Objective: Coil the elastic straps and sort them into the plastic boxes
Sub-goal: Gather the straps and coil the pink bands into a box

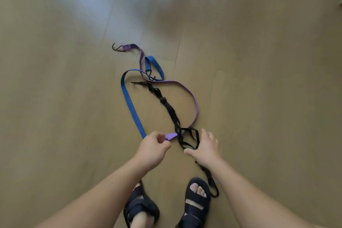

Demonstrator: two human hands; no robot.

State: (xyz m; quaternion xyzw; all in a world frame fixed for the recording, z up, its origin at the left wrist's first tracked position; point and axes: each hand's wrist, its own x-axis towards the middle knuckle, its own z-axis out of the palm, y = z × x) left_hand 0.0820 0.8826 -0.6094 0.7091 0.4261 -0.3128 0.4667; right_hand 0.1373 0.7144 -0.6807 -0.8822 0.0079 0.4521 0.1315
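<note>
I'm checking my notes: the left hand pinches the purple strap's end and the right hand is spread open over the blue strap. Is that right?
Not quite: in the head view the right hand is spread open over the black strap, not the blue strap. The left hand does pinch the purple strap at its end.

I see pale wood-plank floor [55, 89] and, at the bottom edge, two dark strapped sandals: left [142, 207], right [197, 200].
</note>
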